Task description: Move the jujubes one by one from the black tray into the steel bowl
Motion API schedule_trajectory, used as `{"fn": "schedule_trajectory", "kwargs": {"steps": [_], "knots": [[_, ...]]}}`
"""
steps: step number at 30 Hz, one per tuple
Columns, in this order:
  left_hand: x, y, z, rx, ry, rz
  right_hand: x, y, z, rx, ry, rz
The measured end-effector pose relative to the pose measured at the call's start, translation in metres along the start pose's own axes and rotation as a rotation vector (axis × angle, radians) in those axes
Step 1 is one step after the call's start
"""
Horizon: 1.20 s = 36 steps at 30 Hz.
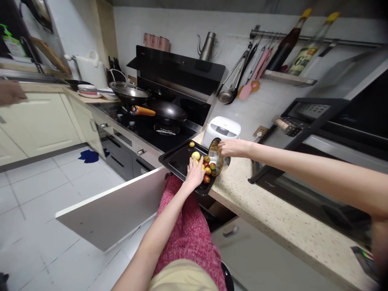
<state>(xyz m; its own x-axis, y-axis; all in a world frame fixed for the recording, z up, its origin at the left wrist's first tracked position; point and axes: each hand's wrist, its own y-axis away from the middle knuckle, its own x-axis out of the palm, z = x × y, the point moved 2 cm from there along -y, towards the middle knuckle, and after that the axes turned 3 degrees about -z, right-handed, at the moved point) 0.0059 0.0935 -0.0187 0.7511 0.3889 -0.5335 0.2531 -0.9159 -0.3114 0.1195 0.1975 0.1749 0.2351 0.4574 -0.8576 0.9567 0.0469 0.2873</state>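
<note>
My right hand [228, 147] grips the rim of a stainless steel bowl [214, 157], tipped on its side with its mouth facing left over a black baking tray [178, 161]. Several small yellow-green and reddish fruits that look like jujubes [207, 171] lie on the tray by the bowl's mouth. Fingers spread, my left hand [195, 174] rests over the nearest fruits and touches some of them; a ring shows on one finger. One yellow jujube [192, 144] sits alone at the tray's far edge. Part of the pile is hidden under my left hand.
Behind the tray stands a white rice cooker [222, 131]. Left of it, a wok [168, 111] and a lidded pan [129, 92] sit on the stove. An open cabinet door [115, 208] juts out at left. A black oven [303, 178] occupies the right counter.
</note>
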Motion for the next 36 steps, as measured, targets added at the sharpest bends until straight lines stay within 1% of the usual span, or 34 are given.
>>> {"fn": "schedule_trajectory", "kwargs": {"steps": [6, 10, 12, 15, 18, 20, 22, 25, 27, 28, 31, 36], "knots": [[-0.007, 0.006, -0.011, -0.018, -0.108, 0.040, 0.000, 0.011, 0.003, -0.010, 0.005, -0.025], [-0.009, 0.018, -0.016, 0.064, -0.165, 0.006, -0.003, 0.025, 0.005, 0.008, -0.030, -0.077], [-0.009, 0.028, -0.018, 0.104, -0.192, -0.016, -0.005, 0.036, 0.007, 0.041, -0.062, -0.102], [-0.010, 0.044, -0.022, 0.169, -0.215, -0.028, -0.009, 0.062, 0.018, 0.143, -0.054, -0.139], [-0.012, 0.061, -0.025, 0.251, -0.202, -0.046, -0.009, 0.096, 0.049, 0.288, 0.061, -0.178], [-0.015, 0.070, -0.024, 0.289, -0.183, -0.071, -0.003, 0.118, 0.081, 0.395, 0.126, -0.226], [-0.018, 0.077, -0.021, 0.310, -0.149, -0.110, 0.011, 0.133, 0.118, 0.500, 0.163, -0.306], [-0.022, 0.083, -0.015, 0.317, -0.083, -0.177, 0.039, 0.143, 0.173, 0.675, 0.114, -0.448], [-0.022, 0.085, -0.012, 0.318, -0.051, -0.201, 0.056, 0.141, 0.203, 0.756, 0.032, -0.560], [-0.022, 0.085, -0.011, 0.323, -0.041, -0.208, 0.063, 0.138, 0.215, 0.795, -0.002, -0.593], [-0.021, 0.088, -0.011, 0.347, -0.025, -0.223, 0.075, 0.130, 0.238, 0.865, -0.071, -0.653], [-0.019, 0.092, -0.012, 0.375, -0.047, -0.245, 0.078, 0.119, 0.247, 0.899, -0.098, -0.703]]}}
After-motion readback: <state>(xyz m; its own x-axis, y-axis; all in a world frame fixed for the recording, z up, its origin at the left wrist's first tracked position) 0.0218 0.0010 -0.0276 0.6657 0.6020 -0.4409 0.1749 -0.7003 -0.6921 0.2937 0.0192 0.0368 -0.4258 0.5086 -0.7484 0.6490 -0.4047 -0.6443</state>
